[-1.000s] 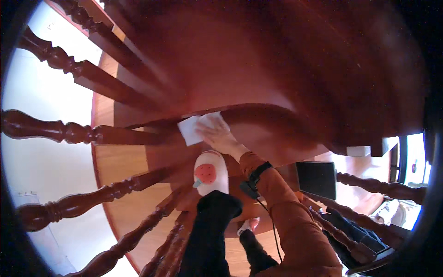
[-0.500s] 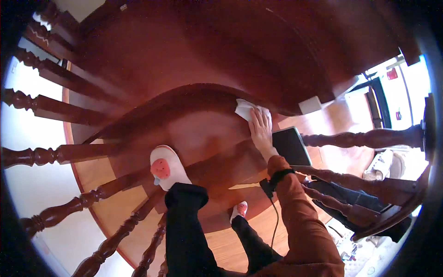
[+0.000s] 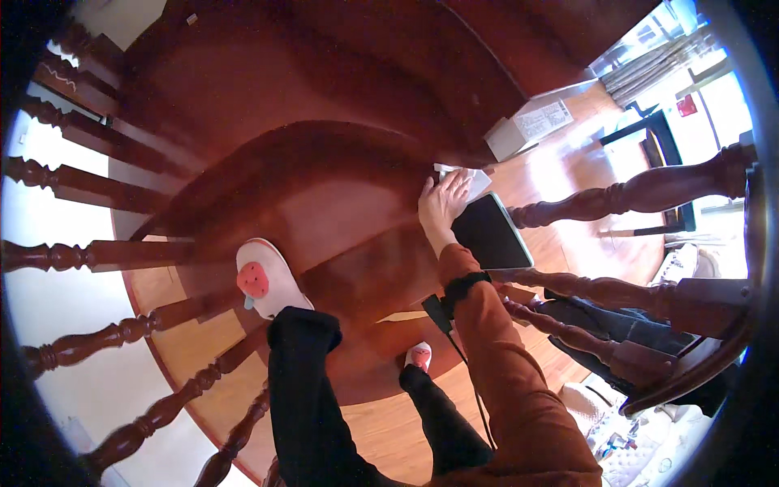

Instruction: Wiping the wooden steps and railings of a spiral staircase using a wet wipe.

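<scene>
My right hand (image 3: pixel 441 204) reaches up and forward to the right end of a dark reddish-brown wooden stair step (image 3: pixel 333 223). Its fingers lie over a white cloth (image 3: pixel 479 185), which is bunched under them and sticks out on their right; whether it is cloth or thick paper is hard to tell. Beside the wrist, a dark flat tablet-like device (image 3: pixel 489 234) with a pale edge lies on the step. A black strap (image 3: pixel 466 286) with a small box and cable is round my right wrist. My left hand is outside the picture.
Turned wooden balusters (image 3: pixel 97 256) line the left, with more balusters (image 3: pixel 633 191) on the right. One slippered foot (image 3: pixel 272 280) rests on a step; the other slipper (image 3: pixel 419 355) is lower. A white box (image 3: pixel 527 130) sits on a higher step's right end. Dark clothing (image 3: pixel 617 325) lies beyond the right railing.
The view has shifted, so more floor and the box show at the upper right. My right hand and the cloth have slid toward the step's outer right end, near the tablet-like device.
</scene>
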A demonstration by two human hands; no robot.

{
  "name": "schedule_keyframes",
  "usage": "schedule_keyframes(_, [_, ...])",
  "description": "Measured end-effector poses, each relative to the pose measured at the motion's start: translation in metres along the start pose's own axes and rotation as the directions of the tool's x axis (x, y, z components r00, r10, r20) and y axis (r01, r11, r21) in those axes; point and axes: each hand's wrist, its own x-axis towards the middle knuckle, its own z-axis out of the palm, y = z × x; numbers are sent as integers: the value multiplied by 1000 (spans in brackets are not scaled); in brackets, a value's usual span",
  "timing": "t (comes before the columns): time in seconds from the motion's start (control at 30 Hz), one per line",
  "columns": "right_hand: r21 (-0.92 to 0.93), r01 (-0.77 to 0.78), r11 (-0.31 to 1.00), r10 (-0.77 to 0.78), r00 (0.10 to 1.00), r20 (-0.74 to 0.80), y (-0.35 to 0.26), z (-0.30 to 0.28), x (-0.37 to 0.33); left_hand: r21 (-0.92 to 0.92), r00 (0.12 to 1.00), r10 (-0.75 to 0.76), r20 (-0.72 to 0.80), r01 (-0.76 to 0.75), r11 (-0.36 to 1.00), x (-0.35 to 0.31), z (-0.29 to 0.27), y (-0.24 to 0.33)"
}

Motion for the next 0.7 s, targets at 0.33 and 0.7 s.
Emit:
schedule_keyframes(0.33, [478, 539, 693, -699, 664, 266, -110, -32, -151, -177, 994, -94, -49, 84, 981, -83, -6, 27])
schedule_keyframes(0.7, [37, 603, 797, -596, 775, 211, -35, 4, -78, 45, 962, -262, -79, 266, 963, -111, 18, -22])
